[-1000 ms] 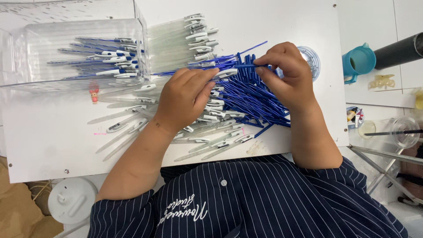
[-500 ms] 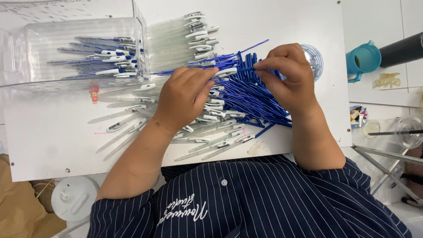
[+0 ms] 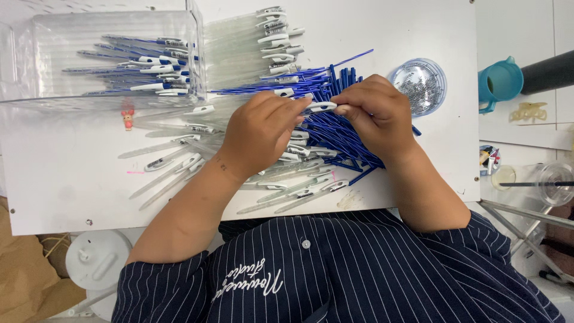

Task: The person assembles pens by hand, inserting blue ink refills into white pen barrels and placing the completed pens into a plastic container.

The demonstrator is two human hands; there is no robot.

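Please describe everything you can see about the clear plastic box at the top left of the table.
The clear plastic box stands on the white table at its upper left corner. Its walls look like transparent hard plastic, with straight sides, and its top seems open. Inside lies a loose heap of assembled pens with blue refills and white clips, mostly lying crosswise. A pile of empty clear barrels lies right beside its right wall. A tiny red figure sits in front of it. Neither hand touches the box.
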